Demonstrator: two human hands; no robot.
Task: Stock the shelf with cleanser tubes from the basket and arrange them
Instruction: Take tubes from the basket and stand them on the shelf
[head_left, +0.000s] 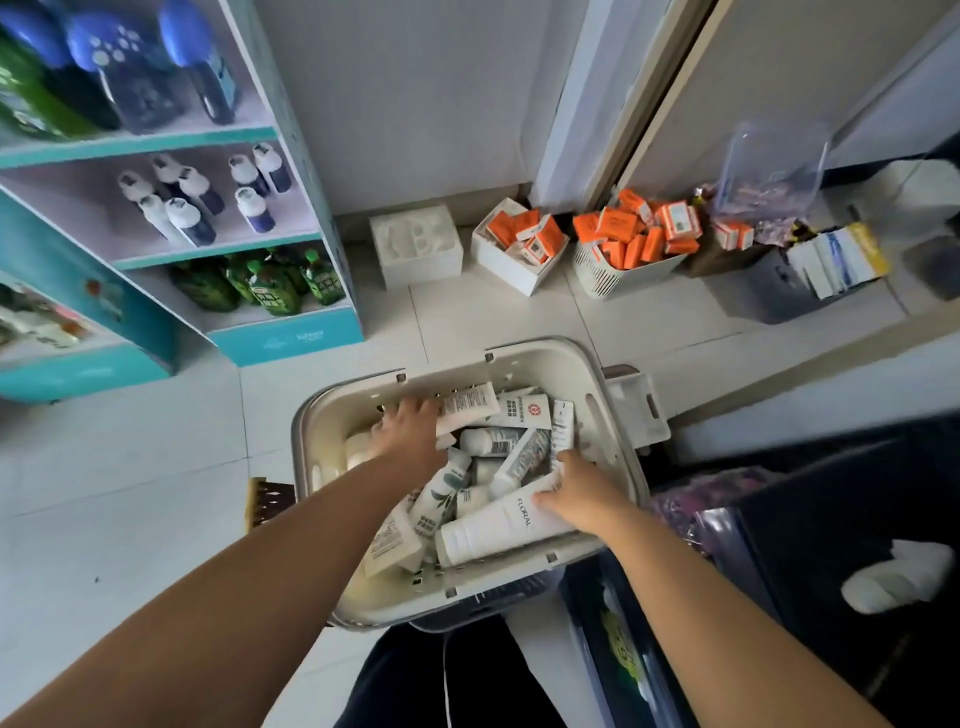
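Observation:
A cream basket (519, 358) sits on the floor below me, full of several white cleanser tubes. My left hand (410, 428) reaches into its far left part and closes on a white tube with small print (470, 402). My right hand (582, 491) rests on the flat end of a large white tube marked FLORAL (493, 530) at the near right, fingers curled over it. The teal shelf (156, 140) stands at the upper left, holding blue-capped bottles, white-capped bottles and green pouches.
Against the far wall stand a white foam box (415, 244), a white box (511, 249) and a basket of orange packets (628, 244), plus a dark bin of cartons (810, 275). Dark furniture (831, 545) crowds the right. White tiled floor spreads to the left.

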